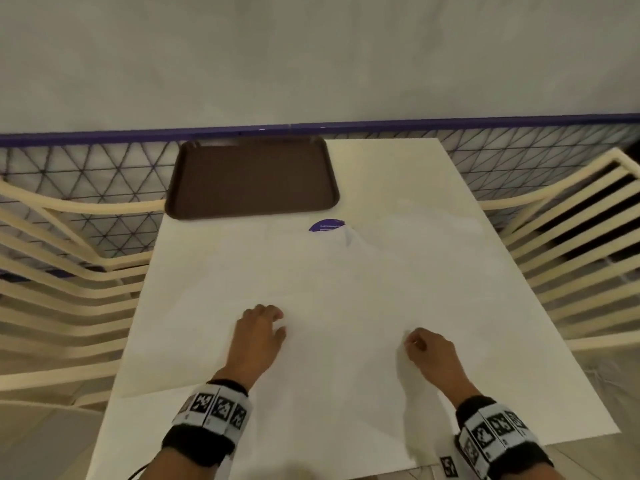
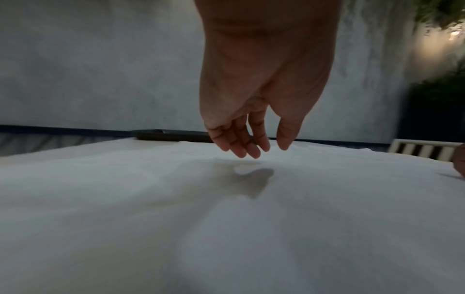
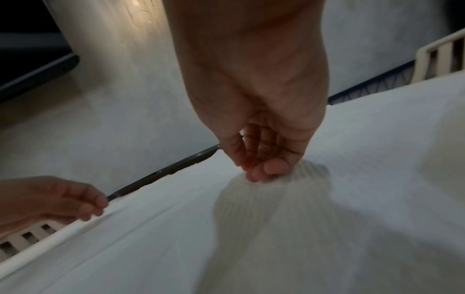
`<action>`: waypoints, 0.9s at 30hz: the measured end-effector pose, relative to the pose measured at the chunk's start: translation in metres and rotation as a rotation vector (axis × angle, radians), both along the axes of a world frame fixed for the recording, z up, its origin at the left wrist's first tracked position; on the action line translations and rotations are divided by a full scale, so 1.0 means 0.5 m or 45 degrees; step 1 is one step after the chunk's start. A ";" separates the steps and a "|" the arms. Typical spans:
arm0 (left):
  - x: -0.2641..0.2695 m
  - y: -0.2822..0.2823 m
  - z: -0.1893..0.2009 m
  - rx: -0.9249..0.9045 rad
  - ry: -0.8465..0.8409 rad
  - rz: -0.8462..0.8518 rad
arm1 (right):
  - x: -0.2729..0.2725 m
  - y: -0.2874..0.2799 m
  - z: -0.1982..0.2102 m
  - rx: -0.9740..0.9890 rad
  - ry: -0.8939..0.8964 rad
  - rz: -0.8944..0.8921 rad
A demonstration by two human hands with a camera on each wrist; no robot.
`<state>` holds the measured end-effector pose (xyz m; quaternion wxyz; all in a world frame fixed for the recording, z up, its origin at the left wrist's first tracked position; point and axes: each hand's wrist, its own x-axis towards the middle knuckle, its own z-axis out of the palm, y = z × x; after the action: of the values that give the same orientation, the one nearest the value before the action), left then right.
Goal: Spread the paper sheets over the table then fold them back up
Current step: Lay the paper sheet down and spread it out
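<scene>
Paper sheets [image 1: 311,289] lie spread over most of the white table [image 1: 398,168], thin and faintly creased, their far edge reaching a purple round sticker [image 1: 326,225] near the middle, where one corner curls up slightly. Beyond that edge a brown plastic tray [image 1: 252,178] sits at the far left corner of the table, part of it overhanging the side.

The left hand [image 1: 258,336] hovers just above the paper at the near middle, fingers [image 2: 241,145] loosely straight and pointing down, a shadow on the sheet beneath them; the left wrist view shows a gap between fingertips and paper, so it holds nothing. The right hand [image 1: 429,351] is lower and to the right, well apart from the left; in the right wrist view its thumb and fingertips [image 3: 266,169] pinch a small raised tuft of the paper, lifting it into a little peak with ripples running down from it.

Both wrists wear black bands carrying black-and-white marker tags. Cream slatted chairs [image 1: 62,271] stand at either side of the table, in front of a purple-railed mesh fence [image 1: 104,161].
</scene>
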<state>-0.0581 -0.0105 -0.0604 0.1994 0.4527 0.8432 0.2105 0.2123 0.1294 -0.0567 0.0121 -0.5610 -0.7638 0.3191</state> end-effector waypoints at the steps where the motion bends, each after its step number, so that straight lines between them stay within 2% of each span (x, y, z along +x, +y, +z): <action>1: 0.016 0.031 -0.005 -0.021 0.000 -0.046 | 0.006 0.001 -0.008 -0.020 0.016 0.002; 5: 0.068 0.121 -0.023 -0.119 -0.033 -0.095 | 0.013 0.004 -0.028 -0.030 0.112 -0.027; 13: 0.125 0.212 -0.022 -0.267 -0.141 0.172 | 0.021 0.013 -0.036 -0.093 0.196 -0.010; 17: 0.131 0.234 -0.020 -0.370 -0.220 0.283 | 0.023 0.014 -0.039 -0.117 0.204 0.029; 21: 0.121 0.248 -0.027 -0.465 -0.211 0.277 | 0.027 0.021 -0.040 -0.160 0.236 0.064; 27: 0.142 0.252 -0.019 -0.408 -0.205 0.332 | 0.035 0.031 -0.035 -0.232 0.280 0.101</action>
<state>0.0127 0.1155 -0.0698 0.3066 0.2841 0.8986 0.1332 0.2297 0.1449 -0.0744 0.0320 -0.4907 -0.7474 0.4467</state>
